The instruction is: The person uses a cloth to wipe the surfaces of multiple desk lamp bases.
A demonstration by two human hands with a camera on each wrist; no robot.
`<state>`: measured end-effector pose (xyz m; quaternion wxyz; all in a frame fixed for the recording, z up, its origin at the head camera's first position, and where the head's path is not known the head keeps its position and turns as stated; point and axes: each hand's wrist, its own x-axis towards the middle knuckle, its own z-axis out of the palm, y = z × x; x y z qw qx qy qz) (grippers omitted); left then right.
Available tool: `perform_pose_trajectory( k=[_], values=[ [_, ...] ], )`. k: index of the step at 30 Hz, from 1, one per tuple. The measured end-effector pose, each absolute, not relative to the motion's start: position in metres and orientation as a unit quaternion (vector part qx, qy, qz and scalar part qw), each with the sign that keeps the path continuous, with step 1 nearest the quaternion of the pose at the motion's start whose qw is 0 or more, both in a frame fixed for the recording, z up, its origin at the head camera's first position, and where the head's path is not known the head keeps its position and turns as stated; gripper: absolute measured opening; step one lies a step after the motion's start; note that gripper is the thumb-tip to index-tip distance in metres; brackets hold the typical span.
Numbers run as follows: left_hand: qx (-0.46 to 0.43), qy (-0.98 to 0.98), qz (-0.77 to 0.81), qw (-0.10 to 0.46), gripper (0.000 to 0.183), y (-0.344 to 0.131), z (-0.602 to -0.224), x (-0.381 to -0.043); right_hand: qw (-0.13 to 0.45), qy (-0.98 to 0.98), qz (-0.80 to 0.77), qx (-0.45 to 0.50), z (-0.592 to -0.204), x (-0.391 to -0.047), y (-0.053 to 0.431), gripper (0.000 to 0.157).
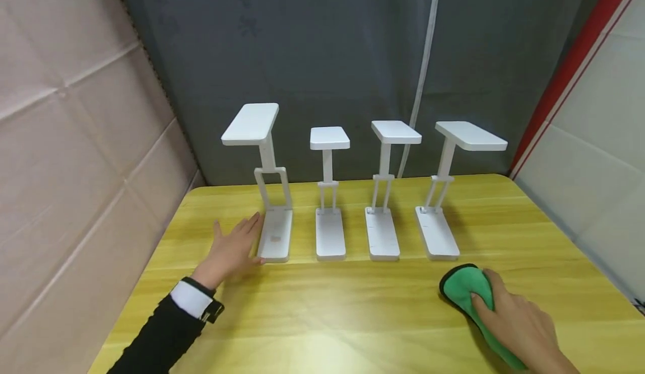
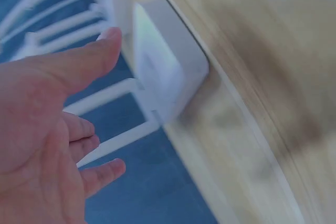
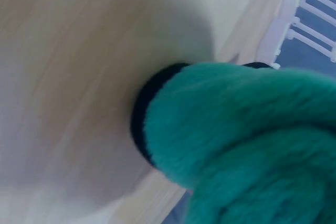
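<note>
Four-legged furniture is absent; several white folding phone stands line the table, each with a flat base, a two-bar arm and a tilted top plate. My left hand (image 1: 233, 251), fingers spread and straight, is beside the leftmost stand (image 1: 276, 234), its fingertips right at the left edge of the base. In the left wrist view that base (image 2: 168, 61) shows close past the extended thumb. On the right, my right hand (image 1: 521, 321) grips a folded green cloth (image 1: 466, 287) with black edging, low over the table in front of the rightmost stand (image 1: 437, 234). Cloth (image 3: 210, 114) fills much of the right wrist view.
Between the outer stands are two more, a left-middle stand (image 1: 330, 234) and a right-middle stand (image 1: 382, 234). The yellow wood-grain table (image 1: 312, 318) ends at a dark grey curtain (image 1: 282, 43). Pale fabric walls (image 1: 75, 155) flank both sides.
</note>
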<state>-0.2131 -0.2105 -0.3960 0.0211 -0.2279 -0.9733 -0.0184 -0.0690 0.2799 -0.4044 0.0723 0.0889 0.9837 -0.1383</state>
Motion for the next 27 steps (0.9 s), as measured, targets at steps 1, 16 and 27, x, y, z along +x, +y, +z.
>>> perform_pose_trajectory(
  k=[1, 16, 27],
  values=[
    [-0.232, -0.972, -0.025, 0.031, 0.089, -0.214, -0.393, -0.206, 0.077, 0.983, -0.14, 0.09, -0.406, -0.071, 0.281, 0.073],
    [-0.207, -0.977, -0.037, 0.044, 0.089, -0.239, -0.379, -0.145, 0.119, 0.988, -0.098, 0.015, -0.418, -0.106, 0.292, 0.078],
    [-0.221, -0.972, -0.078, 0.026, 0.082, -0.177, -0.353, -0.16, -0.039, 0.981, -0.111, -0.154, -0.339, -0.134, 0.261, 0.058]
  ],
)
